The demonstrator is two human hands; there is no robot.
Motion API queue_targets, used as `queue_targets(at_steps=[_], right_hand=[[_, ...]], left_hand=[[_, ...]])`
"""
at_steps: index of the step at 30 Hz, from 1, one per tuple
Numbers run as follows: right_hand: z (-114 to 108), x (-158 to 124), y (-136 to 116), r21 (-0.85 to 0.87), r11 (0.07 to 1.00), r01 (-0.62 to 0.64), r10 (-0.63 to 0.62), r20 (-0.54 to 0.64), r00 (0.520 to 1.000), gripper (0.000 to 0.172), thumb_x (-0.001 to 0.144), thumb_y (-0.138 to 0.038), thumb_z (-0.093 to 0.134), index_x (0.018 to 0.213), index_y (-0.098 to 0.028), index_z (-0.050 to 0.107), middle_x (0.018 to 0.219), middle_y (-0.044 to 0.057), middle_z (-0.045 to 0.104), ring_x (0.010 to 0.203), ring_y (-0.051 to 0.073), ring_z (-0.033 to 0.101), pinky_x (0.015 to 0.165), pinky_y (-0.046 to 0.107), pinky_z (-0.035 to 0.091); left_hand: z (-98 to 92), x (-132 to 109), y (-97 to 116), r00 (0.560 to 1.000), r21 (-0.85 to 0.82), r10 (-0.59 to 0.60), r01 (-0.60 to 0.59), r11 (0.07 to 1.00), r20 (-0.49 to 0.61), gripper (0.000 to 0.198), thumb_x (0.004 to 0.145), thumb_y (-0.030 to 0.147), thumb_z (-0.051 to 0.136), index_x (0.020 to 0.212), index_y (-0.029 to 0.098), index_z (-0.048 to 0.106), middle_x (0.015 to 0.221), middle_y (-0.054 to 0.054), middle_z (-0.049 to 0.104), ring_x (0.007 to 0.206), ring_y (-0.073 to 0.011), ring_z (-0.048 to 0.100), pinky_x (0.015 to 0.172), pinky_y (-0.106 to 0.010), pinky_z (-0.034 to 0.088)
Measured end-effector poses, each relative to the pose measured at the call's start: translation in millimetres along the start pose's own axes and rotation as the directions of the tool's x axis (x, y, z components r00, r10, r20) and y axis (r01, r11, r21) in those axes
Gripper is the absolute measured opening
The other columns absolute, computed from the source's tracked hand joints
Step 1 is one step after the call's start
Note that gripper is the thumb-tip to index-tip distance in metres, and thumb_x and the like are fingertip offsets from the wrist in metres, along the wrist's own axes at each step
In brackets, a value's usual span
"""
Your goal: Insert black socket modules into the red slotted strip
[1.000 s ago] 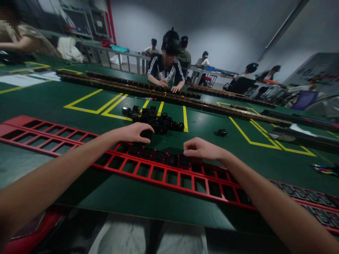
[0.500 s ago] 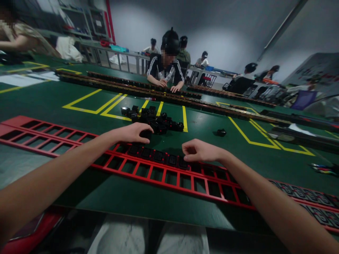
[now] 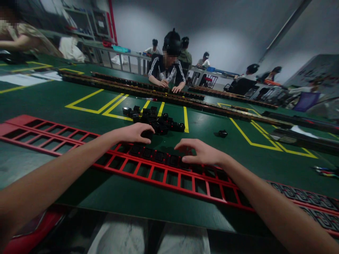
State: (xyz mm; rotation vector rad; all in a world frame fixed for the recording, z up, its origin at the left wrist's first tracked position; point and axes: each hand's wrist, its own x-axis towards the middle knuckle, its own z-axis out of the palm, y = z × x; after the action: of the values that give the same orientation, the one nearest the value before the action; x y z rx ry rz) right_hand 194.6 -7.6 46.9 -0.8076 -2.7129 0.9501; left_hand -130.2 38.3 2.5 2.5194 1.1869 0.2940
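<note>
A long red frame (image 3: 152,173) with two rows of rectangular openings lies across the green table in front of me. Several square black blocks (image 3: 160,156) sit side by side in its far row. My left hand (image 3: 136,133) is over the far edge of the frame, its thumb and fingers closed round a dark block (image 3: 147,134), mostly hidden by the fingers. My right hand (image 3: 198,151) hovers over the right end of the filled openings. Its thumb and fingers are curved and apart, with nothing visible between them.
A loose pile of black blocks (image 3: 159,121) lies beyond the frame, with a single block (image 3: 222,133) to the right. Long dark strips (image 3: 132,88) cross the table farther back, where a co-worker (image 3: 166,67) sits. Colored wires (image 3: 324,171) lie at right.
My right hand has opened, its fingers moving left and away from the thumb above the filled openings. My left hand stays nearly in place with the dark block.
</note>
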Motion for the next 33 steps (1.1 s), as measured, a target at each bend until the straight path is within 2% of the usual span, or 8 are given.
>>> queue_targets(at_steps=[3, 6, 10, 16, 33], right_hand=[[7.8, 2.8, -6.6, -0.096, 0.990, 0.105, -0.108, -0.021, 0.994, 0.053, 0.085, -0.043, 0.070, 0.128, -0.017, 0.058, 0.111, 0.009, 0.063, 0.094, 0.021, 0.059, 0.082, 0.036, 0.049], [15.7, 5.1, -12.4, -0.185, 0.974, 0.128, -0.127, 0.016, 0.992, 0.058, 0.084, -0.043, 0.071, 0.134, -0.017, 0.054, 0.118, 0.011, 0.061, 0.102, 0.024, 0.059, 0.088, 0.039, 0.049], [20.5, 5.8, -19.6, -0.264, 0.960, 0.092, -0.090, 0.019, 0.996, 0.054, 0.085, -0.037, 0.070, 0.133, -0.015, 0.056, 0.119, 0.013, 0.060, 0.103, 0.025, 0.060, 0.088, 0.039, 0.051], [22.6, 5.1, -27.9, -0.366, 0.921, 0.136, -0.142, 0.011, 0.990, 0.046, 0.087, -0.029, 0.065, 0.129, -0.011, 0.059, 0.114, 0.015, 0.063, 0.100, 0.025, 0.061, 0.088, 0.041, 0.051], [29.2, 8.6, -30.6, -0.353, 0.934, 0.048, -0.077, -0.068, 0.995, 0.046, 0.079, -0.025, 0.069, 0.121, -0.012, 0.059, 0.111, 0.013, 0.066, 0.098, 0.025, 0.062, 0.088, 0.038, 0.049]], left_hand=[[0.6, 0.1, -0.7, 1.000, -0.003, 0.001, -0.001, 1.000, -0.003, 0.050, 0.082, 0.040, 0.068, 0.125, 0.017, 0.060, 0.127, -0.009, 0.063, 0.115, -0.0225, 0.060, 0.099, -0.030, 0.044], [0.8, 0.2, -1.0, 1.000, -0.015, -0.002, 0.002, 1.000, -0.002, 0.051, 0.083, 0.042, 0.068, 0.126, 0.016, 0.059, 0.126, -0.009, 0.063, 0.114, -0.0226, 0.060, 0.098, -0.031, 0.044], [0.6, 0.3, -0.8, 1.000, -0.022, 0.001, -0.001, 1.000, 0.000, 0.050, 0.083, 0.042, 0.067, 0.125, 0.017, 0.059, 0.126, -0.009, 0.063, 0.114, -0.0222, 0.060, 0.098, -0.030, 0.044], [0.5, 0.4, -1.1, 1.000, -0.016, 0.000, 0.000, 1.000, -0.011, 0.049, 0.083, 0.044, 0.066, 0.125, 0.019, 0.060, 0.126, -0.009, 0.064, 0.113, -0.0229, 0.060, 0.096, -0.031, 0.044], [-1.1, 1.1, 2.0, 1.000, -0.008, 0.010, -0.010, 1.000, 0.005, 0.050, 0.084, 0.045, 0.066, 0.125, 0.017, 0.061, 0.124, -0.009, 0.065, 0.111, -0.0226, 0.061, 0.093, -0.030, 0.045]])
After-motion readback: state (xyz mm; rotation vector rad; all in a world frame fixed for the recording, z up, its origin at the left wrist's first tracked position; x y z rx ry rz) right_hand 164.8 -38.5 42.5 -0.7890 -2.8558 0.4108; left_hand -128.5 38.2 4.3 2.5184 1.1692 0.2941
